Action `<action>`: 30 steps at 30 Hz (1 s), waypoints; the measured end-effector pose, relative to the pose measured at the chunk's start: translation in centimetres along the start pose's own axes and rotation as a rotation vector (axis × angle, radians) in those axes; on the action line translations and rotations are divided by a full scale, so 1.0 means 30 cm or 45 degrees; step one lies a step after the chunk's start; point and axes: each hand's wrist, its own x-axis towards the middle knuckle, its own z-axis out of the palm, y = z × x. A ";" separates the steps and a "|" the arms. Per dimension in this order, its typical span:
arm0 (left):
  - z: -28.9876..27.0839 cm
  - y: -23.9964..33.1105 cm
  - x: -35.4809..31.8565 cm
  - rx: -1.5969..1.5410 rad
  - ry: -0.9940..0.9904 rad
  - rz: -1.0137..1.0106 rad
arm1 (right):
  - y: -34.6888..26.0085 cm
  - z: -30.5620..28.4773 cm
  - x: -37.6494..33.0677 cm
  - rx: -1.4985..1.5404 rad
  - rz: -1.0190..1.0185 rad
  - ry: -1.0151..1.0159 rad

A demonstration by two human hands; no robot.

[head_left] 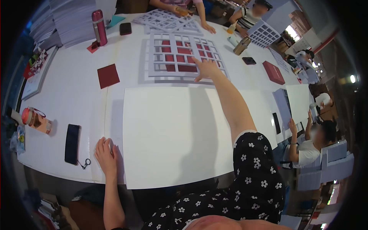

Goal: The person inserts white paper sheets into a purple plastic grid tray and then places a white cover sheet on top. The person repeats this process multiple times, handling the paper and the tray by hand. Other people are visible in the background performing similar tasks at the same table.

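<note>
A large white board (168,134) lies flat on the table in front of me, its near edge sticking out past the table's edge. My left hand (106,153) rests on the tabletop just left of the board, fingers loosely stretched, holding nothing. Stretched out over the board, my right hand (207,69) is at the near right part of a white lattice grid (174,73). Its fingers are apart, and the index finger and thumb point over the grid's bars; whether they touch them I cannot tell. Dark red pieces (180,57) show through the grid's openings.
On the white table (88,107) are a phone (72,143), a pink-lidded bottle (36,120), a red square (108,76), a pink thermos (99,28), a gold flask (241,46) and a red box (273,72). Co-workers handle grids across and a white panel (298,101) at right.
</note>
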 end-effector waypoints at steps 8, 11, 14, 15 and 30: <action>-0.019 0.025 0.002 0.032 -0.013 0.003 | 0.029 0.012 0.061 -0.035 -0.088 -0.182; -0.015 0.029 0.011 0.026 0.008 0.018 | 0.030 -0.022 0.023 -0.001 -0.064 -0.094; -0.010 0.026 0.019 0.027 0.026 0.029 | 0.035 -0.072 -0.033 0.023 -0.022 0.089; -0.014 0.022 0.014 0.033 0.034 0.028 | 0.030 -0.110 -0.063 0.032 -0.017 0.139; -0.017 -0.002 -0.015 0.022 0.106 0.021 | -0.082 -0.332 -1.179 0.243 -0.500 0.542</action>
